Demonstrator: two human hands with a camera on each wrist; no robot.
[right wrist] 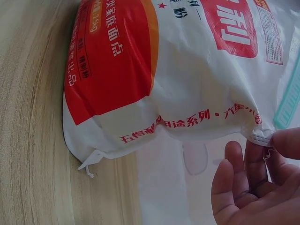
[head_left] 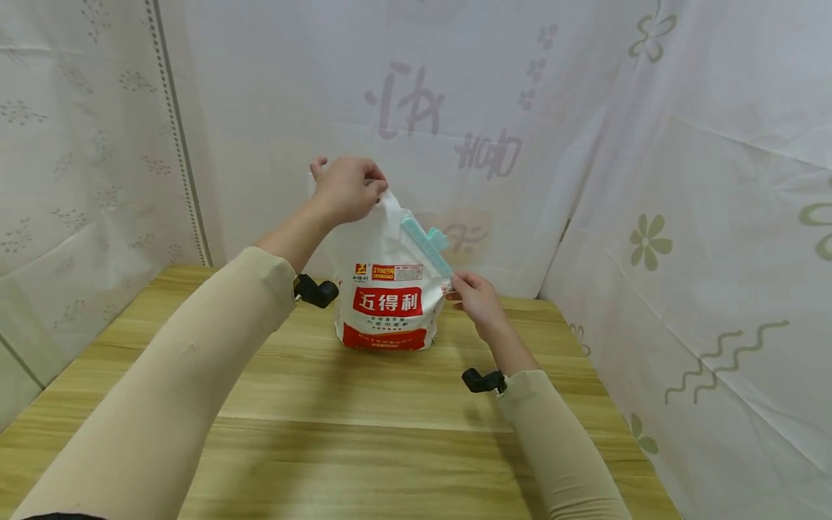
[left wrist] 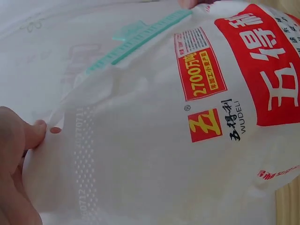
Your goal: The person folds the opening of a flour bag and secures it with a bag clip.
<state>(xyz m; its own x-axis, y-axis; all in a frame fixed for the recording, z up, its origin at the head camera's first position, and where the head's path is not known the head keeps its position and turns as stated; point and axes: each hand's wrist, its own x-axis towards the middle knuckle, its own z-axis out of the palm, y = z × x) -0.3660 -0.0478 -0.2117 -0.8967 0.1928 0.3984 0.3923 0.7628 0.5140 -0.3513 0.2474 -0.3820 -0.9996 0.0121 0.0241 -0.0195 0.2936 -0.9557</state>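
A white flour bag (head_left: 364, 245) with red printing stands upright on the wooden table. Along its slanted upper right edge sits a teal bag clip (head_left: 425, 245), seen also in the left wrist view as a ribbed bar (left wrist: 140, 42). My left hand (head_left: 347, 189) pinches the top edge of the bag between thumb and fingers, up and left of the clip. With thumb and forefinger my right hand (head_left: 479, 303) pinches the bag's right corner, right by the clip's lower end. In the right wrist view, stitching and a loose thread show at that corner, and the other fingers are loosely bent.
The wooden table (head_left: 312, 448) extends in front of the bag. White patterned curtains (head_left: 260, 108) hang behind it and on both sides. Black wrist camera mounts (head_left: 316, 291) stick out from both wrists.
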